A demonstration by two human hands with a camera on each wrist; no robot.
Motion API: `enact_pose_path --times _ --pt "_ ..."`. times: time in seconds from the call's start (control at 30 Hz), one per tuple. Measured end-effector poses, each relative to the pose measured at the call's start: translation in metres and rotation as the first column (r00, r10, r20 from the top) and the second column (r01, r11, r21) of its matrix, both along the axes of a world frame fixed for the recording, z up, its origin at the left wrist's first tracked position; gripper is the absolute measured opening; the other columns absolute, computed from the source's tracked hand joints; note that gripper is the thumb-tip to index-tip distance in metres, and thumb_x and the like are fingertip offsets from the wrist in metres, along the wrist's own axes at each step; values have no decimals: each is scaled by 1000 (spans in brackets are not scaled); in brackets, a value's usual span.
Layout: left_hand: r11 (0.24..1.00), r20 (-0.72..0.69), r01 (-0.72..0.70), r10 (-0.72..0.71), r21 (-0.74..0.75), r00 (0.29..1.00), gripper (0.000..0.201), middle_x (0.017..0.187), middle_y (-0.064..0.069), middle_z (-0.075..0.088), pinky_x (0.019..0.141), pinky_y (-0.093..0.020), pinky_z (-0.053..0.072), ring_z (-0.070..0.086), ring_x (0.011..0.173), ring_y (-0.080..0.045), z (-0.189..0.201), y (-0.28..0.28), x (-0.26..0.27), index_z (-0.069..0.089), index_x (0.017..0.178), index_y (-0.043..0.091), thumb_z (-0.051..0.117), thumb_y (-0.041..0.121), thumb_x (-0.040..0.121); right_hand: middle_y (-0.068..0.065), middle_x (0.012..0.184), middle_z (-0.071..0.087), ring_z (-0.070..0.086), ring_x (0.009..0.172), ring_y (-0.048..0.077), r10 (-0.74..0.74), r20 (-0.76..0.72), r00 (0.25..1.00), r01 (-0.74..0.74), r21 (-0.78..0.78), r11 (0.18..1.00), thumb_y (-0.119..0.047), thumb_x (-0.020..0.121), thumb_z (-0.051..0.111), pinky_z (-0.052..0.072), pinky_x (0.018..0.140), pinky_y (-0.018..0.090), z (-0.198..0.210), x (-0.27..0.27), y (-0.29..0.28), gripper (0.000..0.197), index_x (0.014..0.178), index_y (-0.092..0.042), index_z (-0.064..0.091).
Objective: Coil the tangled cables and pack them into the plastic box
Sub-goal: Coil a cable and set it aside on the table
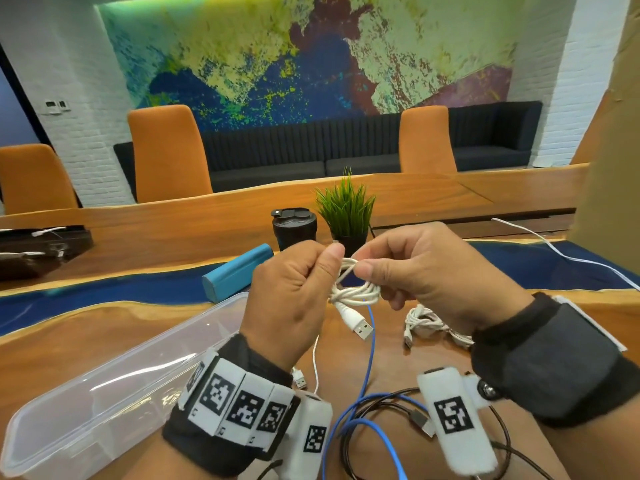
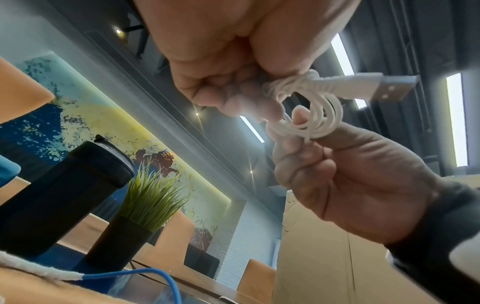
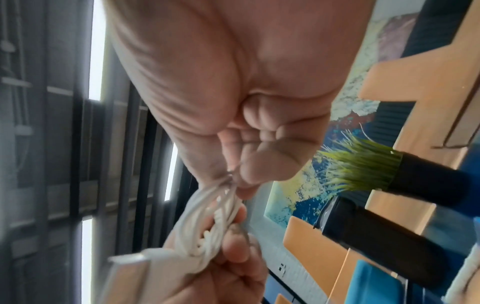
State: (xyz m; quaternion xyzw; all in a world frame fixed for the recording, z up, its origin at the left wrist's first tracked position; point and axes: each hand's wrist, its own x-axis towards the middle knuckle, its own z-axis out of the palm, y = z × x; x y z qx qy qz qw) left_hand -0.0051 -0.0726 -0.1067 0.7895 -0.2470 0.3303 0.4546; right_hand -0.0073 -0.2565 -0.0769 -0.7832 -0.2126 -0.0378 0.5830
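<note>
Both hands hold a small coiled white USB cable (image 1: 356,292) above the table. My left hand (image 1: 294,289) grips one side of the coil (image 2: 311,115); my right hand (image 1: 415,271) pinches its top loops (image 3: 215,207) between thumb and fingers. The USB plug (image 1: 362,329) hangs down from the coil. A clear plastic box (image 1: 114,386) lies open at the lower left. Another bundled white cable (image 1: 426,323) lies on the table under my right hand. A blue cable (image 1: 367,375) and a black cable (image 1: 381,403) lie tangled near the front edge.
A black lidded cup (image 1: 294,228) and a potted grass plant (image 1: 346,209) stand behind the hands, a blue case (image 1: 239,271) left of them. A loose white cable (image 1: 561,254) runs off at the right. Orange chairs (image 1: 166,150) line the far side.
</note>
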Motion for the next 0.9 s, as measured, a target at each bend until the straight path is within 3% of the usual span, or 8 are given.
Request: enact_pose_path --times 0.17,0.3,0.37,0.43,0.53,0.63,0.73,0.9 --pt "996 -41 -33 30 -77 999 24 61 7 59 53 -12 40 59 60 -3 -5 -10 -1 59 78 17 52 22 101 6 68 66 56 53 10 11 -60 998 -13 -38 999 -13 86 72 47 48 24 -1 -2 6 9 92 -6 75" --pt "962 -156 -38 -5 -269 988 31 67 -9 58 58 -36 45 56 62 -20 -7 -10 1 58 80 9 46 31 98 12 78 74 58 58 13 -6 -15 1000 6 6 1000 -11 86 71 49 49 24 -3 -2 13 7 91 -7 75" --pt "951 -270 -21 -66 -308 960 26 69 -16 53 66 -34 46 54 67 -15 -7 -9 2 55 75 8 52 22 96 16 81 73 57 59 15 -36 19 999 36 9 999 -9 85 71 50 50 25 -3 -2 15 5 88 -7 75" --pt "893 -401 34 -235 -448 886 12 78 -18 54 75 -32 43 54 80 -20 -3 -10 2 63 81 14 59 23 87 20 81 73 56 56 15 -58 60 997 56 32 998 -6 85 70 50 49 26 -1 -1 14 5 85 -6 74" --pt "750 -542 12 -489 -661 683 24 96 -20 56 69 -36 42 52 77 -29 1 -8 6 62 107 9 51 28 96 16 78 74 56 53 13 -79 109 991 76 33 997 -3 86 68 51 48 27 1 0 8 6 84 -4 73" --pt "810 -534 111 -475 -576 699 19 89 -15 55 64 -30 41 51 68 -17 6 -7 5 60 92 15 54 31 98 8 79 76 57 57 17 -59 91 994 63 -36 997 -2 88 66 51 50 27 4 0 1 6 89 -2 72" --pt "890 -554 143 -389 -434 736 13 80 -5 69 66 -27 43 60 69 -11 12 -8 1 62 93 15 56 25 97 13 78 73 59 58 17 -91 123 988 108 -140 984 -7 88 69 54 52 30 10 0 -13 6 93 -4 72" --pt "965 -515 152 -244 -215 822 7 95 -3 77 72 -29 47 68 87 -14 21 1 -4 66 94 22 59 22 94 13 82 70 60 62 16 -259 197 946 280 -87 956 -11 88 69 56 56 27 27 0 -53 17 103 -3 71"
